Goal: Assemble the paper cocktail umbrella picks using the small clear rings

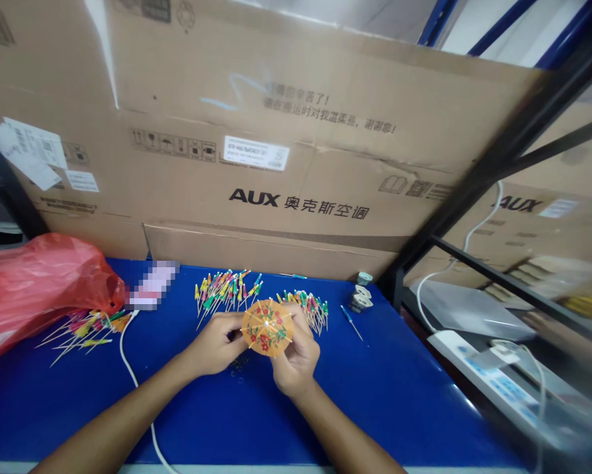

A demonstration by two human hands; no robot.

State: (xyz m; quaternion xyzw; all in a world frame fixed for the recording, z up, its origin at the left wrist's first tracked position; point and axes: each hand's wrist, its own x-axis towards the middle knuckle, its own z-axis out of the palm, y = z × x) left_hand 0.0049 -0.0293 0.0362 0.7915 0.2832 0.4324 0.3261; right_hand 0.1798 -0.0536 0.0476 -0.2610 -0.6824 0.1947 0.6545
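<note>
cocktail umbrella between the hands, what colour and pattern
Orange paper umbrella with red flowers and green leaves, best in head view.

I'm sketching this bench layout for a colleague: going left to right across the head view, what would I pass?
red plastic bag → left hand → orange paper cocktail umbrella → right hand → white plug adapters → white power strip

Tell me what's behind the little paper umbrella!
A pile of folded toothpick umbrellas lies on the blue table. The right hand and the paper umbrella hide the pile's lower part.
</note>
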